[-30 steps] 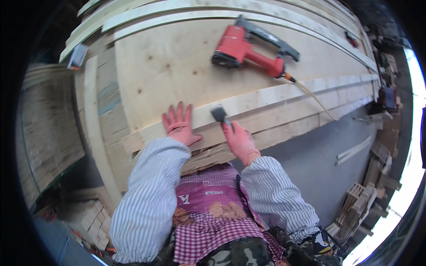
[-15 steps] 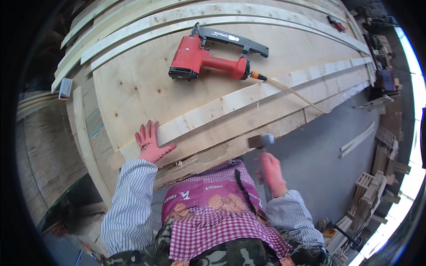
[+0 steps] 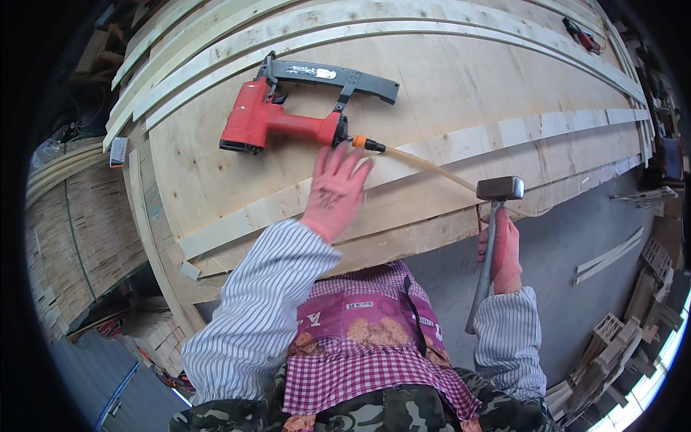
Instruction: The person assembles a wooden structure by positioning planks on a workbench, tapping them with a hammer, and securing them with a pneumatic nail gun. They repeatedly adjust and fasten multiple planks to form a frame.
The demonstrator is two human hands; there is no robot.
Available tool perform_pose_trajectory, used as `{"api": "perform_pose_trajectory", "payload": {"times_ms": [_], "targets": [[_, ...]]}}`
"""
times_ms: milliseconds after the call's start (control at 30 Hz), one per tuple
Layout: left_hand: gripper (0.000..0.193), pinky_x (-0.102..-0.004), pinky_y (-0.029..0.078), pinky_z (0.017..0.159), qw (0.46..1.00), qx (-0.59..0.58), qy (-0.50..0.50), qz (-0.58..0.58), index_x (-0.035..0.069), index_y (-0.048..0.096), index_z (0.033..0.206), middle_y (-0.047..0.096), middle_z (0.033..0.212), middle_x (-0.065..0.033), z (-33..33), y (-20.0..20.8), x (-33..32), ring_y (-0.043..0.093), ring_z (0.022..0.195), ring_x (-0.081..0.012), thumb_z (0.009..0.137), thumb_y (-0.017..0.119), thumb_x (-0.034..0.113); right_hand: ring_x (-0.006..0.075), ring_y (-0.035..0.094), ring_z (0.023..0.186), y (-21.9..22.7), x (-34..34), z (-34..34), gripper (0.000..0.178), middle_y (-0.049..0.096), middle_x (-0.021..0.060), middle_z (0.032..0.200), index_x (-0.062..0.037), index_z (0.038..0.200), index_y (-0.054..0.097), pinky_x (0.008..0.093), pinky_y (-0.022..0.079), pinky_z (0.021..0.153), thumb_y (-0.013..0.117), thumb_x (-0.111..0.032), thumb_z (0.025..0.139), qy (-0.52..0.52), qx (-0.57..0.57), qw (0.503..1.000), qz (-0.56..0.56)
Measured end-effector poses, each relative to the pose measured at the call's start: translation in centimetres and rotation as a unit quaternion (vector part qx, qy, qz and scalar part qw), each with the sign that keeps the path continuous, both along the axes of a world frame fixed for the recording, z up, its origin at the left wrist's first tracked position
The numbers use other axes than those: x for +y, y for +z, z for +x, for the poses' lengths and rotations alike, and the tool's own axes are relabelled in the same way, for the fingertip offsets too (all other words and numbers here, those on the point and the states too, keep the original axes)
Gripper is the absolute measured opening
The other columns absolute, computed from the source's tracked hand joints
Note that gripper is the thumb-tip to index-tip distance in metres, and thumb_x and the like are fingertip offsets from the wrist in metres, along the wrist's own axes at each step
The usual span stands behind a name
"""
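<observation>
My left hand [image 3: 335,191], in a pink glove, is open with its fingers spread over a long pale wood strip [image 3: 245,222]. Its fingertips come close to the handle end of a red and black pneumatic nail gun [image 3: 299,126], which lies on a plywood panel [image 3: 194,165]. Whether the palm touches the strip, I cannot tell. In my right hand [image 3: 506,252], also gloved, is a hammer [image 3: 500,189], held by its metal handle with the head up, by the panel's near edge. A yellowish air hose [image 3: 425,164] runs from the gun across the strip and behind the hammer.
More long strips [image 3: 237,47] lie along the panel's far side. A small box [image 3: 118,152] sits at the left, a red and black tool [image 3: 580,34] at the far right. Stacked thin wood [image 3: 86,223] stands left; wood pieces [image 3: 619,338] lie on the right.
My left hand has gone from the strip's left end rightward along it, toward the nail gun. The hammer in my right hand has moved right and up. The whole view has shifted somewhat.
</observation>
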State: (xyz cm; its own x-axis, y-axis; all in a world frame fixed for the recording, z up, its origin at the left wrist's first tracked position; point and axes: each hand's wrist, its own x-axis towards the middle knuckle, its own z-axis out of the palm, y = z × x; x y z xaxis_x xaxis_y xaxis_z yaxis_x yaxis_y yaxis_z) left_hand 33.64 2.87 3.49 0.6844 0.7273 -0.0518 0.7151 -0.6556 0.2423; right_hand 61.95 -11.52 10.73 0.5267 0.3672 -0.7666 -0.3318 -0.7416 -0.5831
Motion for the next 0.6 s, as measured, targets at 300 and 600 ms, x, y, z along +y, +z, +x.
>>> {"api": "perform_pose_trajectory", "payload": {"times_ms": [300, 600], "targets": [[0.036, -0.0493, 0.024, 0.114, 0.997, 0.024, 0.010, -0.072, 0.006, 0.063, 0.101, 0.063, 0.098, -0.0123, 6.6, -1.4, 4.5, 0.058, 0.104, -0.0277, 0.085, 0.063, 0.038, 0.0125, 0.047, 0.045, 0.2, 0.6, 2.9, 0.056, 0.049, 0.0024, 0.062, -0.0031, 0.103, 0.056, 0.0276, 0.039, 0.039, 0.050, -0.058, 0.093, 0.075, 0.054, 0.996, -0.021], [0.084, -0.0580, 0.020, 0.112, 0.994, 0.001, 0.106, -0.011, 0.008, 0.039, 0.141, 0.029, 0.147, -0.0201, -0.7, -2.9, -2.5, 0.023, 0.139, -0.0412, 0.076, 0.071, 0.050, 0.0082, 0.045, 0.046, -0.5, 3.4, 0.6, 0.051, 0.050, 0.0029, 0.060, -0.0003, 0.105, 0.053, 0.0237, 0.034, 0.040, 0.046, -0.050, 0.098, 0.147, -0.012, 0.967, 0.210]]}}
